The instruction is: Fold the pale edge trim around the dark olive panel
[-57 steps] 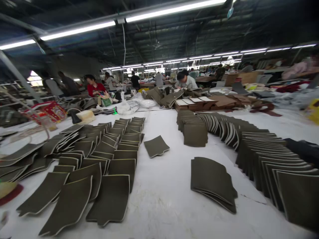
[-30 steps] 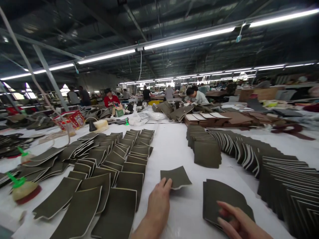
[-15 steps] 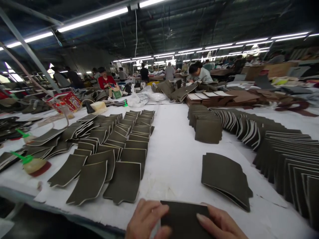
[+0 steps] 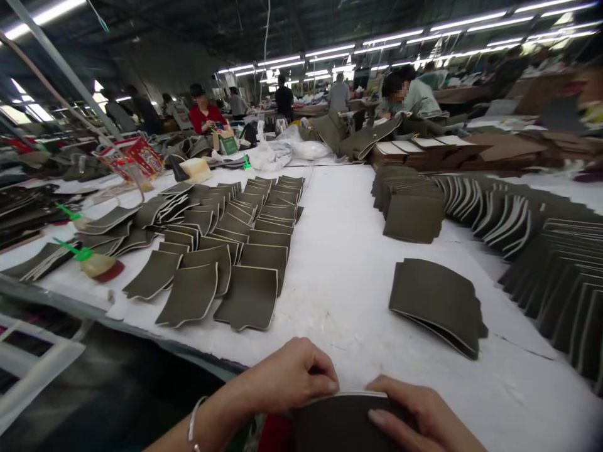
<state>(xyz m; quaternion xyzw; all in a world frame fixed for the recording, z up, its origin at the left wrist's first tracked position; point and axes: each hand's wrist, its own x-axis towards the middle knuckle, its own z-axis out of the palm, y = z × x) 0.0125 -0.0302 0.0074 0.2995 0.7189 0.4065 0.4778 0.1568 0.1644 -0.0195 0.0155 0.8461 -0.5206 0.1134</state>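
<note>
A dark olive leather-like panel (image 4: 346,420) with a pale edge lies between my hands at the bottom of the view; its lower part is cut off. My left hand (image 4: 299,373), a bracelet on its wrist, pinches the panel's top edge near the left corner. On the right side, my right hand (image 4: 419,411) grips the same panel, thumb on its face and fingers behind. Beyond my right hand, a small stack of similar panels (image 4: 436,301) rests on the white-covered table (image 4: 325,314).
Overlapping rows of panels (image 4: 247,295) spread over the left. A squat pile (image 4: 414,216) and a long fanned row (image 4: 556,270) stand at right. Glue bottles with green nozzles (image 4: 97,263) sit near the left edge. Co-workers (image 4: 205,116) are farther back.
My left hand has gone from open fingers beside the panel to a pinch on its top edge. The right hand keeps its hold. The view has tilted down and turned slightly left.
</note>
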